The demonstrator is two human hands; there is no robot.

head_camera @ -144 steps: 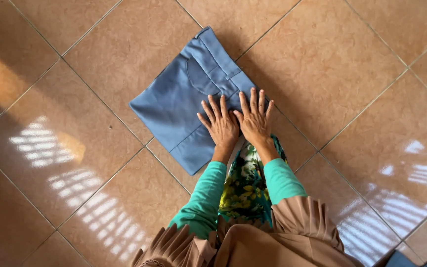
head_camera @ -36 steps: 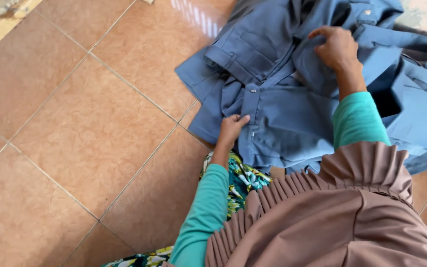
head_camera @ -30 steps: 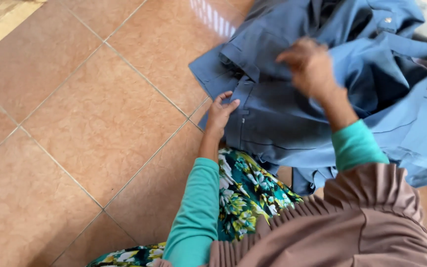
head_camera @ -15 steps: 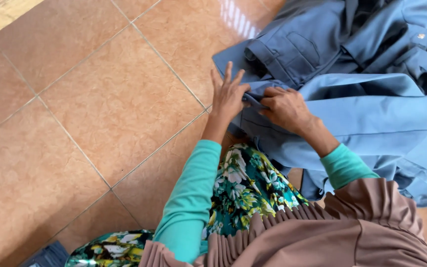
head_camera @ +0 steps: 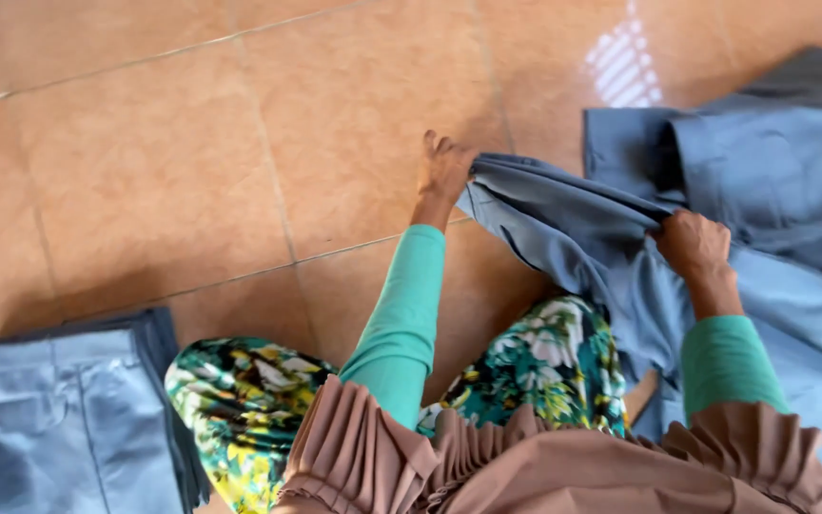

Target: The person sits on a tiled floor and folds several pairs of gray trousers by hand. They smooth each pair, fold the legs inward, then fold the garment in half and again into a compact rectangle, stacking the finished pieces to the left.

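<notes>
I see my left hand (head_camera: 444, 169) pinching the edge of a blue-grey cloth (head_camera: 573, 219), holding it just above the brown tile floor (head_camera: 145, 143). My right hand (head_camera: 694, 246) grips a bunch of the same cloth, fingers closed tight. The cloth stretches between both hands. A folded blue pile (head_camera: 68, 419) lies by my knee, well apart
</notes>
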